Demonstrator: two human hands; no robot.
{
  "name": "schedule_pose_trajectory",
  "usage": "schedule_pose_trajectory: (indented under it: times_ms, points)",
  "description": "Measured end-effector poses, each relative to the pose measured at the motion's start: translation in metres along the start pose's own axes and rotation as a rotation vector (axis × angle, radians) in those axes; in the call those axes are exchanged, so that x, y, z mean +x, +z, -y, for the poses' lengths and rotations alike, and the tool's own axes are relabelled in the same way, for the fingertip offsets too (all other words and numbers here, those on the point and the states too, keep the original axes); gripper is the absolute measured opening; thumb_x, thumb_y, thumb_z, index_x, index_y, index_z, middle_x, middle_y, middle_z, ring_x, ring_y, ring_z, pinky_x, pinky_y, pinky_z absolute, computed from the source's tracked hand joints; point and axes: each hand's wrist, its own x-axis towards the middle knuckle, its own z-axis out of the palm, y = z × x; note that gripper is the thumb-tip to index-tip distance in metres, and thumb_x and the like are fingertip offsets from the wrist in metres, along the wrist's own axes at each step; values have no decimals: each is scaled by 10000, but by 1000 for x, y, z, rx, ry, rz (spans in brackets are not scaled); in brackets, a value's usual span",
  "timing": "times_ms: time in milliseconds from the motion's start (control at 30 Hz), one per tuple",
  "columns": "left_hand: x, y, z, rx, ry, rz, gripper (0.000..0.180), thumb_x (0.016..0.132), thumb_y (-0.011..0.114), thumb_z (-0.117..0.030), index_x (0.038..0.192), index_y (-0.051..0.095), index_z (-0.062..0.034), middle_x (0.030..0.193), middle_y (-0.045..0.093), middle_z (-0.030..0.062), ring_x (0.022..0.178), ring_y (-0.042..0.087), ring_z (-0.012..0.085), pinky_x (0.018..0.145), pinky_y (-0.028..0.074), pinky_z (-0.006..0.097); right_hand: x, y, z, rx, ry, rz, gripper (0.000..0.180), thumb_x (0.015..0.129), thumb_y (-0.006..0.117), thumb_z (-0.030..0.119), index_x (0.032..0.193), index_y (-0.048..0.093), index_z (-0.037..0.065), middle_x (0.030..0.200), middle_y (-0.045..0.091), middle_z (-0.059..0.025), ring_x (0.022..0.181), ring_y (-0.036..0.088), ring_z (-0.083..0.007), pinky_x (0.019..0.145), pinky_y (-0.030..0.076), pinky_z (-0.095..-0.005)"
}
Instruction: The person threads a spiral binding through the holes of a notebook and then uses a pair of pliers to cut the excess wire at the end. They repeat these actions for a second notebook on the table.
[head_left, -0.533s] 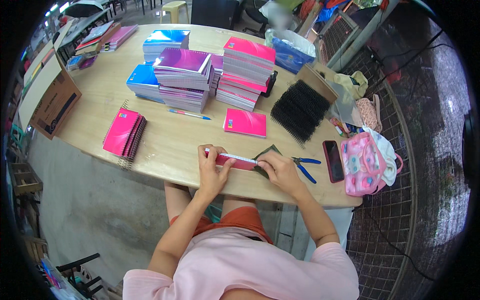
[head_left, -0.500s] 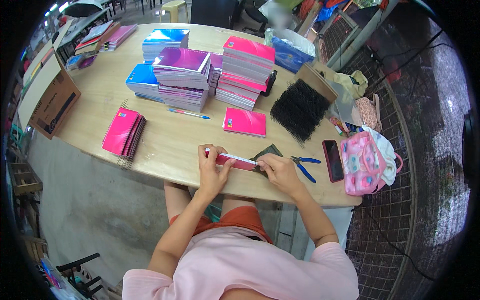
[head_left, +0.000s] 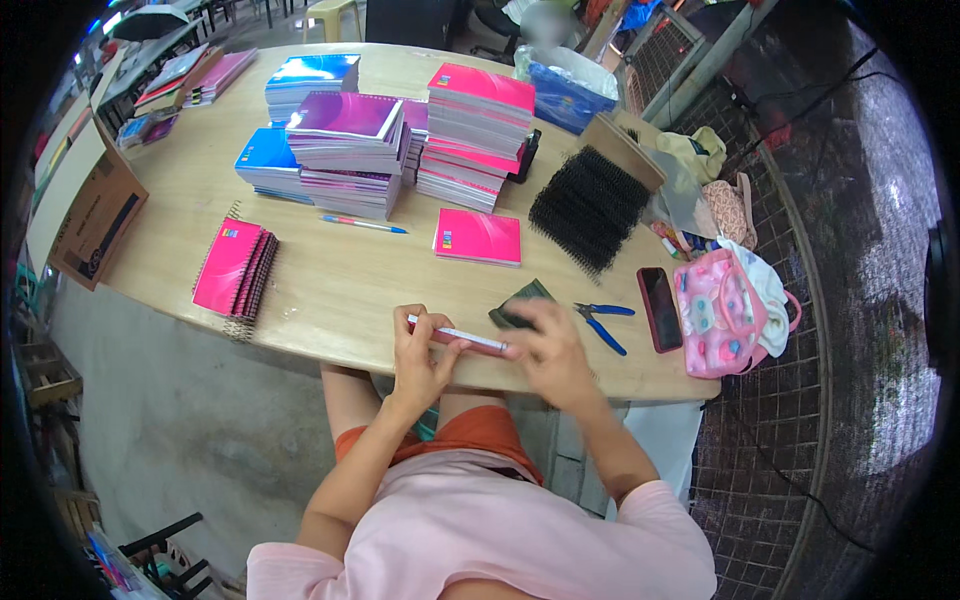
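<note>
Held on edge over the table's near side is a small pink notebook [head_left: 468, 341], its pale spine edge facing up. My left hand [head_left: 422, 350] is closed around its left end, thumb in front and fingers behind. My right hand [head_left: 556, 350] is at its right end; the fingers are smeared by motion, so their grip is unclear. Just behind that hand lies a dark green pouch-like piece [head_left: 522, 304], partly covered by the fingers. Blue-handled pliers [head_left: 607, 327] rest to the right. Another pink notebook [head_left: 478, 237] lies flat beyond my hands.
Stacks of purple notebooks [head_left: 348, 140], blue notebooks [head_left: 268, 165] and pink notebooks [head_left: 478, 120] stand farther back. Black spiral coils [head_left: 590, 210] lie right of them, spiral-bound pink notebooks [head_left: 235, 270] left. A pen [head_left: 363, 224], phone [head_left: 660, 310] and pink bag [head_left: 712, 315] are also on the table [head_left: 330, 290].
My right hand has lifted off its pinch at the notebook's right end and moved slightly up, now blurred. My left hand keeps its hold. The whole view has shifted a little.
</note>
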Motion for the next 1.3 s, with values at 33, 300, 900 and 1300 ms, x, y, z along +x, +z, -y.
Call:
schedule_pose_trajectory:
  times_ms: [33, 300, 900, 1300]
  points:
    - [1, -2, 0, -5, -1, 20, 398, 750, 853, -142, 1005, 575, -14, 1051, 459, 159, 956, 499, 298, 805, 455, 393, 6, -10, -7, 22, 1, -11, 416, 874, 724, 289, 1219, 694, 58, 1300, 573, -233, 1197, 544, -425, 1030, 433, -502]
    - [18, 3, -6, 7, 50, 14, 616, 621, 946, -252, 1025, 547, -15, 1002, 496, 142, 965, 475, 311, 794, 468, 413, 42, -20, -63, 298, 211, 472, 631, 847, 698, 437, 1257, 662, -41, 1323, 580, -293, 1248, 561, -371, 1068, 427, -433]
    - [25, 21, 0, -51, 98, 74, 629, 626, 945, -215, 1040, 513, -21, 1038, 466, 173, 970, 507, 352, 802, 475, 411, 35, -28, -75, 627, 129, 438, 601, 947, 540, 476, 1088, 729, -76, 1278, 630, -163, 1107, 634, -267, 991, 462, -354]
    - [22, 21, -6, -132, 46, 125, 645, 631, 943, -185, 1057, 486, -24, 1035, 460, 157, 945, 514, 333, 800, 470, 403, 30, -20, -70, 1072, 141, 513, 512, 990, 572, 392, 1156, 671, -82, 1175, 652, -88, 1103, 609, -175, 954, 460, -302]
